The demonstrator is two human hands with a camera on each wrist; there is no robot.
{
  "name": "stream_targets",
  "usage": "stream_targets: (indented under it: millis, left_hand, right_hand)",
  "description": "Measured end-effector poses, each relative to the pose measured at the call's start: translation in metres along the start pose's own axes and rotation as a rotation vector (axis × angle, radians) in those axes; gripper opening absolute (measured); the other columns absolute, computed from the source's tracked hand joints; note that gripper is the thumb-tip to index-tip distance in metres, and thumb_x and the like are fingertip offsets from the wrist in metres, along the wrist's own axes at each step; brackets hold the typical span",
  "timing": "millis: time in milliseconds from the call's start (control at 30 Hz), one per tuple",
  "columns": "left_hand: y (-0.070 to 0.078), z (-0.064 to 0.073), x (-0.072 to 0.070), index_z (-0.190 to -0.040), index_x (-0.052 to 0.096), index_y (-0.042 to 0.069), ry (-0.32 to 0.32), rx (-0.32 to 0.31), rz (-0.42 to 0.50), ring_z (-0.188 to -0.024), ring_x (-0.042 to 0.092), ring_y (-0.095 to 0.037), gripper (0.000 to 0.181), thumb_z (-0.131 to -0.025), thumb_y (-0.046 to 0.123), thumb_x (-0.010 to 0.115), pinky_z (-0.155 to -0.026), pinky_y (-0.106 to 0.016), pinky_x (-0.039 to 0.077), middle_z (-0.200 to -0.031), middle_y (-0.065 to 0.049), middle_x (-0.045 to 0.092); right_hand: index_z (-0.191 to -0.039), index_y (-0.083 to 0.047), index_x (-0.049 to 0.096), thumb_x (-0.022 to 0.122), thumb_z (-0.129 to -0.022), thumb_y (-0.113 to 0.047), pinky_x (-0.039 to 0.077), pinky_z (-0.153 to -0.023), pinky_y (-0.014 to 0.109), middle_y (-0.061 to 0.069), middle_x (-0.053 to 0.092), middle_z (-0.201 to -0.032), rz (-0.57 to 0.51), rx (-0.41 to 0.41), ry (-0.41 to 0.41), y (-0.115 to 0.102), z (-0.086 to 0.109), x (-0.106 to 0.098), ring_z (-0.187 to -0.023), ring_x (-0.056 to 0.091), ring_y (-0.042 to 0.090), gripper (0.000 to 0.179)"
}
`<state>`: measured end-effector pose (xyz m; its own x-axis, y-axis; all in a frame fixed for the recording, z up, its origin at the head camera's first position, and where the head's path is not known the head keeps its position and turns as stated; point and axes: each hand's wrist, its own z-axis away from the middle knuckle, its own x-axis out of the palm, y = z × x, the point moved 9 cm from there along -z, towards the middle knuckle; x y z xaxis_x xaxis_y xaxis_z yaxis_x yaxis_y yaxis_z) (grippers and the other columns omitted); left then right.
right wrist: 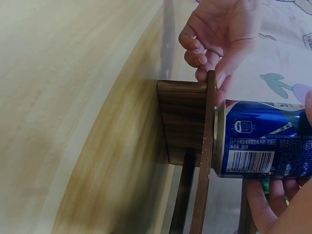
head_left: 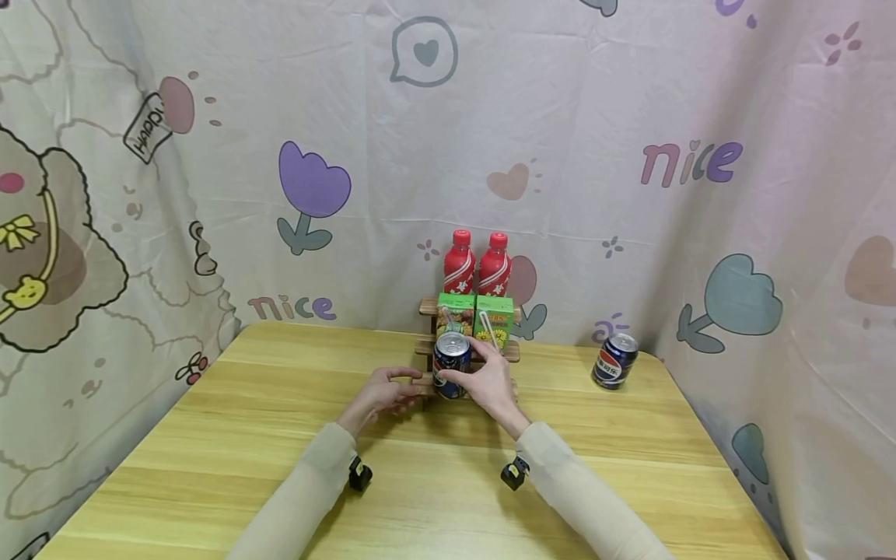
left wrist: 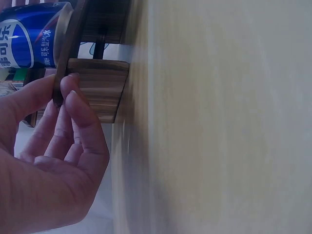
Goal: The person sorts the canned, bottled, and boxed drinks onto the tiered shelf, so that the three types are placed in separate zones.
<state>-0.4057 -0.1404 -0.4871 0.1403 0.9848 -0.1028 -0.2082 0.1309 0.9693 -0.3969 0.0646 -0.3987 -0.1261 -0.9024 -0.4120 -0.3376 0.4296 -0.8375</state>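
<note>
A dark blue soda can stands upright on the lowest step of a small tiered wooden rack. My right hand grips the can from its right side, thumb across the front and fingers behind. In the right wrist view the can's base sits right at the step board. My left hand pinches the left end of that same board between thumb and fingers, as the left wrist view shows. Behind the can, two green drink cartons occupy the middle step, each with a straw on its front.
Two red bottles stand on the rack's top step. Another blue can is upright at the table's back right. The wooden table ends at a patterned cloth hanging behind and at both sides.
</note>
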Motion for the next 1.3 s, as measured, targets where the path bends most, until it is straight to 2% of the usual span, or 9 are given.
stream_targets:
  millis: [167, 267, 467, 600, 767, 933, 1000, 1167, 1300]
  left_hand:
    - [-0.002, -0.002, 0.000, -0.124, 0.064, 0.004, -0.007, 0.001, 0.008, -0.058, 0.061, -0.013, 0.038, -0.087, 0.004, 0.070, -0.052, -0.025, 0.048, -0.074, -0.005, 0.069]
    - [-0.002, -0.003, 0.000, -0.125, 0.063, 0.003, -0.010, -0.004, 0.011, -0.058, 0.061, -0.013, 0.039, -0.086, 0.003, 0.070, -0.052, -0.024, 0.048, -0.075, -0.005, 0.070]
    - [-0.002, -0.003, -0.001, -0.124, 0.064, 0.005, -0.004, -0.010, 0.008, -0.058, 0.061, -0.013, 0.039, -0.086, 0.004, 0.071, -0.053, -0.025, 0.049, -0.075, -0.005, 0.069]
    - [-0.002, -0.003, 0.000, -0.124, 0.064, 0.005, -0.002, -0.013, 0.009, -0.058, 0.061, -0.013, 0.038, -0.086, 0.004, 0.071, -0.053, -0.025, 0.049, -0.075, -0.005, 0.069]
    - [-0.003, -0.003, 0.000, -0.123, 0.064, 0.005, -0.002, -0.012, 0.010, -0.058, 0.061, -0.013, 0.037, -0.087, 0.005, 0.071, -0.052, -0.024, 0.049, -0.074, -0.005, 0.069]
    - [-0.001, -0.003, 0.000, -0.124, 0.064, 0.005, -0.005, -0.008, 0.011, -0.058, 0.062, -0.013, 0.038, -0.086, 0.005, 0.071, -0.053, -0.024, 0.049, -0.075, -0.005, 0.070]
    - [-0.001, -0.003, -0.001, -0.124, 0.064, 0.005, -0.005, -0.009, 0.009, -0.059, 0.062, -0.013, 0.038, -0.086, 0.005, 0.071, -0.053, -0.024, 0.049, -0.076, -0.005, 0.070]
    - [0.000, -0.001, 0.000, -0.124, 0.064, 0.006, -0.010, -0.011, 0.003, -0.060, 0.062, -0.014, 0.039, -0.085, 0.006, 0.072, -0.054, -0.025, 0.050, -0.077, -0.007, 0.070]
    - [0.001, -0.001, 0.001, -0.124, 0.064, 0.005, -0.014, -0.002, 0.000, -0.060, 0.062, -0.015, 0.039, -0.085, 0.006, 0.072, -0.054, -0.026, 0.050, -0.077, -0.007, 0.070]
  right_hand:
    - [-0.133, -0.021, 0.061, 0.092, -0.063, -0.038, 0.044, -0.103, 0.051, 0.003, 0.064, -0.125, -0.029, 0.037, 0.002, 0.004, 0.002, -0.003, -0.117, 0.057, 0.024, 0.078]
    - [-0.132, -0.023, 0.063, 0.092, -0.063, -0.037, 0.046, -0.102, 0.047, 0.003, 0.064, -0.124, -0.066, 0.040, 0.005, 0.005, 0.004, -0.006, -0.114, 0.059, 0.023, 0.076]
    - [-0.125, -0.018, 0.067, 0.092, -0.066, -0.023, 0.058, -0.085, 0.033, 0.007, 0.069, -0.112, -0.227, 0.017, -0.010, 0.007, 0.005, -0.011, -0.100, 0.068, 0.023, 0.064]
    - [-0.119, -0.014, 0.071, 0.090, -0.069, -0.019, 0.059, -0.079, 0.025, 0.012, 0.072, -0.107, -0.276, 0.012, 0.002, 0.010, 0.006, -0.018, -0.094, 0.071, 0.023, 0.053]
    - [-0.114, -0.011, 0.073, 0.087, -0.073, -0.021, 0.058, -0.075, 0.021, 0.015, 0.074, -0.102, -0.278, 0.012, 0.017, 0.014, 0.008, -0.028, -0.092, 0.070, 0.024, 0.044]
    - [-0.117, -0.006, 0.071, 0.080, -0.082, -0.015, 0.054, -0.073, 0.017, 0.016, 0.073, -0.108, -0.270, 0.016, 0.001, 0.016, 0.009, -0.036, -0.095, 0.069, 0.023, 0.037]
    - [-0.118, -0.001, 0.069, 0.076, -0.085, -0.010, 0.054, -0.074, 0.017, 0.019, 0.071, -0.111, -0.249, 0.006, -0.013, 0.010, 0.011, -0.041, -0.096, 0.069, 0.023, 0.035]
    - [-0.120, 0.006, 0.066, 0.071, -0.089, -0.006, 0.056, -0.079, 0.019, 0.025, 0.068, -0.116, -0.221, 0.005, -0.062, 0.000, 0.019, -0.054, -0.101, 0.069, 0.032, 0.033]
    - [-0.121, 0.005, 0.066, 0.070, -0.090, -0.008, 0.058, -0.085, 0.028, 0.022, 0.068, -0.116, -0.228, 0.033, -0.077, 0.010, 0.019, -0.063, -0.104, 0.068, 0.034, 0.033]
